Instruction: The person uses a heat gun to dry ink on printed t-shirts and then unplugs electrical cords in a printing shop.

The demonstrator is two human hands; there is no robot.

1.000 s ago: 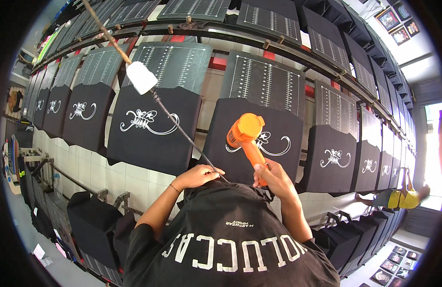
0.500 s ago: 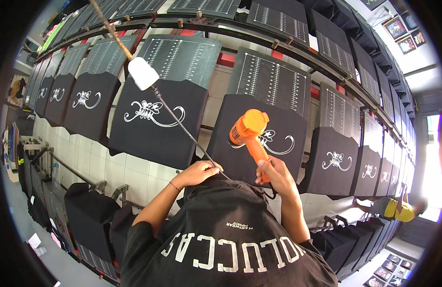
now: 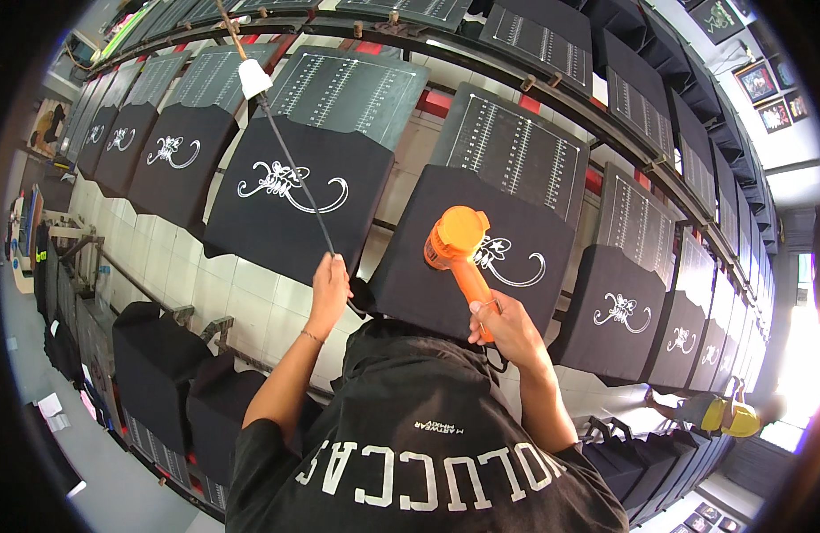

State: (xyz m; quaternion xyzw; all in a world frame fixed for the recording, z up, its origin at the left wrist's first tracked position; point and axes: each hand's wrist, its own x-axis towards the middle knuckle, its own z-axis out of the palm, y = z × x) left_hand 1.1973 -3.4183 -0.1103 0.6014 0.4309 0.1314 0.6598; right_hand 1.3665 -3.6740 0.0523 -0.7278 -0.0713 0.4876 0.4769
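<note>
My right hand (image 3: 509,330) is closed round the handle of an orange heat gun (image 3: 463,233), whose head hangs over a black fabric panel (image 3: 401,280) with a white swirl print, covering part of that print. With closed fingers my left hand (image 3: 331,291) grips the dark power cord (image 3: 296,169). The cord runs up to a white plug connector (image 3: 253,80) hanging from above. Left of it lies another black panel (image 3: 250,235) with the same white swirl design. Both panels rest on dark boards marked with white ruler scales (image 3: 507,147).
Rows of similar boards with black printed panels (image 3: 618,311) stretch to both sides. A metal rail (image 3: 552,89) runs behind them. Behind me stand more black-covered boards (image 3: 157,373). A person in a yellow top (image 3: 729,416) is at the far right.
My left hand has come up and away from my waist, now gripping the cord. The white connector appears higher and further left. My right hand still holds the heat gun over the same panel.
</note>
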